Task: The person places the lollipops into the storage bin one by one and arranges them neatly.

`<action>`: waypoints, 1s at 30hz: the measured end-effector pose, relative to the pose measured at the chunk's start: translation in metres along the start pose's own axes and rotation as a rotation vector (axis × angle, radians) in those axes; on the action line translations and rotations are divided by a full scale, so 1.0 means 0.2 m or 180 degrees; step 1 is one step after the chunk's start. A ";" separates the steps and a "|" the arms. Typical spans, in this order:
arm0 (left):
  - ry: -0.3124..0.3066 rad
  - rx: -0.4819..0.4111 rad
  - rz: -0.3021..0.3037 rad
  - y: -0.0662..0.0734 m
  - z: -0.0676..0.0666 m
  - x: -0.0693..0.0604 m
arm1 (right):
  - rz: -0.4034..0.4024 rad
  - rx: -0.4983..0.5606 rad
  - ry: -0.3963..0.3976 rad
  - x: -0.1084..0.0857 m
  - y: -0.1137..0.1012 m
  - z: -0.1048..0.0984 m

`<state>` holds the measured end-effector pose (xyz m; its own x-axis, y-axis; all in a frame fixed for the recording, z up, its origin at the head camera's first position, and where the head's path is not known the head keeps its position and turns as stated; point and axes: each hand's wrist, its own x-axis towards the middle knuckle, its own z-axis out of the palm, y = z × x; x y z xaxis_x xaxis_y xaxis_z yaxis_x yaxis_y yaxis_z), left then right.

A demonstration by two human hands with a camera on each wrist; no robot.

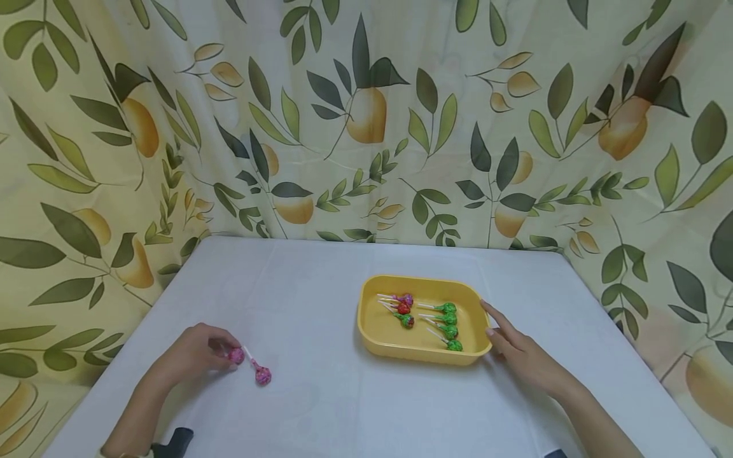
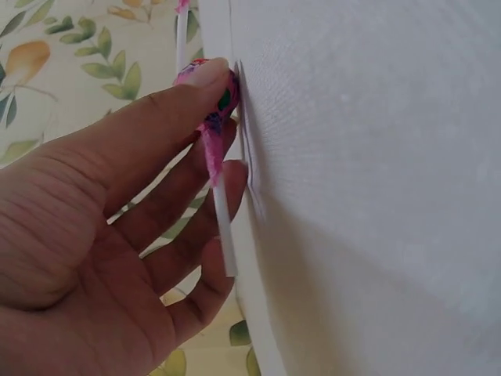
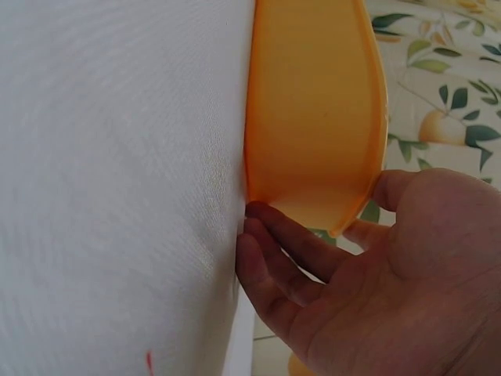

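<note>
My left hand (image 1: 197, 350) pinches a pink-wrapped lollipop (image 1: 235, 355) between thumb and fingers at the table's left. In the left wrist view the thumb lies over the wrapped head of this lollipop (image 2: 213, 149), and its white stick points down towards the palm. Beside it on the cloth lies a second pink lollipop (image 1: 263, 374). My right hand (image 1: 529, 359) touches the right end of a yellow tray (image 1: 424, 357) with its fingers and thumb. Inside the tray, green lollipops (image 1: 450, 319) line the right, with a purple, a red and a green-and-red lollipop (image 1: 404, 308) to their left.
A white cloth (image 1: 298, 286) covers the table. Behind and at the sides hangs a curtain (image 1: 366, 191) printed with leaves and fruit. The tray stands right of the table's middle.
</note>
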<state>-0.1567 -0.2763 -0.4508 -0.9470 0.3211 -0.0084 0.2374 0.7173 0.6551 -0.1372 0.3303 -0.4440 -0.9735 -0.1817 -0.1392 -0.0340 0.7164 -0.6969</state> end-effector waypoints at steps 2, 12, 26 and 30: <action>0.0002 0.0023 0.0031 0.00 -0.01 0.01 | -0.0002 -0.0007 0.0010 0.00 0.00 0.00; 0.0166 0.0210 0.0027 0.06 -0.10 0.06 | 0.0017 0.0011 0.0017 -0.01 0.01 -0.01; 0.0296 0.0226 0.0281 0.18 -0.12 0.18 | -0.0067 0.0044 0.0026 0.00 0.01 0.00; 0.0273 0.0199 0.0318 0.22 -0.11 0.21 | -0.0082 0.0044 0.0035 0.00 0.01 0.01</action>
<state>-0.1903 -0.2446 -0.4055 -0.9324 0.3407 0.1208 0.3418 0.7224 0.6011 -0.1376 0.3305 -0.4460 -0.9747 -0.1925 -0.1135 -0.0560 0.7021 -0.7099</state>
